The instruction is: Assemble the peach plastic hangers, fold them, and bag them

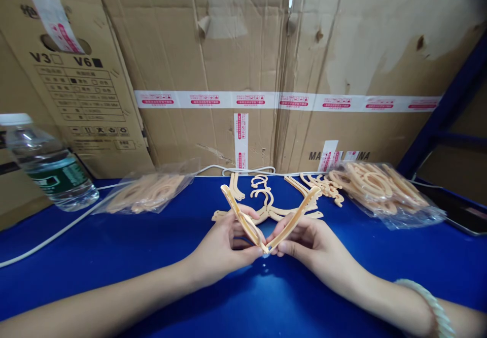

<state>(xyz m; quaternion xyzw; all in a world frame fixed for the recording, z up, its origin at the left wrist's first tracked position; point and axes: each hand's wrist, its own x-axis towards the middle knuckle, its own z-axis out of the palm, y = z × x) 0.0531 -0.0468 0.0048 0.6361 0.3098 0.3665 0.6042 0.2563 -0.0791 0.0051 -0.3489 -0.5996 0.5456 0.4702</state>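
Observation:
Above the blue table, my left hand [222, 244] pinches one beige plastic hanger arm [236, 211]. A second hanger arm [299, 216] sits between the thumb and fingers of my right hand [317, 239]. The two arms meet at their lower ends between my fingertips and form a V; whether they are joined there I cannot tell. Just behind my hands lies a beige hanger [281, 211] with its hook, partly hidden by them. Beyond it are loose hooks [260, 179], a few straight arms [236, 188] and a pile of more hooks [327, 183].
Clear bags of beige hanger parts lie at the left [148, 193] and right [376, 188]. A water bottle [49, 170] leans at the far left. A white cable [57, 236] crosses the table [152, 246]. Cardboard [213, 59] walls the back; a dark phone-like device [466, 211] lies right.

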